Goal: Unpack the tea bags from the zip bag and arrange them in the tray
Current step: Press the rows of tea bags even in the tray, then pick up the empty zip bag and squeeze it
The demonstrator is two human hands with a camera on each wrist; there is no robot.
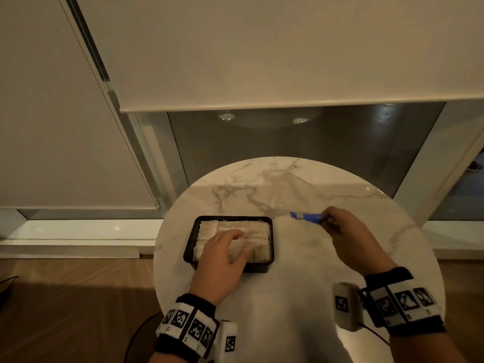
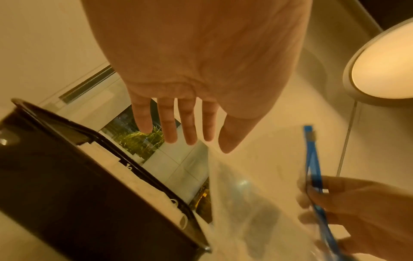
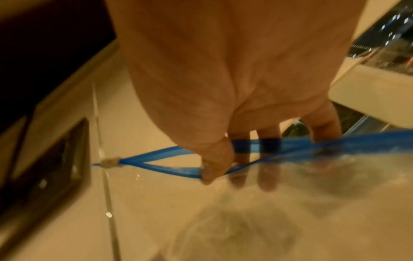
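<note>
— How did the left hand (image 1: 222, 254) lie?

— Palm down over the black tray (image 1: 189, 247), forearm coming in from the near edge of the tabletop (image 1: 288, 297). Its fingers (image 2: 167, 121) were straight and slightly fanned, so that grip was spread and held nothing. From the head view they seemed to rest on the tea bags (image 1: 259, 251), though contact could not be told for certain.

— And the right hand (image 1: 348, 242)?

— Raised over the tabletop to the right of the tray, knuckles up. Its grip pinched the zip bag (image 3: 290, 194) at the blue closure strip (image 3: 161, 169): the thumb (image 3: 214, 166) pressed on one side, the fingers curled behind the clear film. The strip's two rails parted into a narrow loop between the thumb and the small grey slider (image 3: 109, 163).

— What were the things like?

— The tray was a shallow rectangle of glossy black plastic with rounded corners and a raised rim. The tea bags were pale, flat paper squares, packed in overlapping rows that filled it; thin white strings (image 2: 182, 220) looped at one edge. The zip bag was thin, transparent and crinkled, hanging slack below the strip, just beside the tray. The tabletop was round, smooth white marble with grey veins.

— The wrists?

— Both carried black bands (image 1: 187, 327) with black-and-white square markers.
</note>
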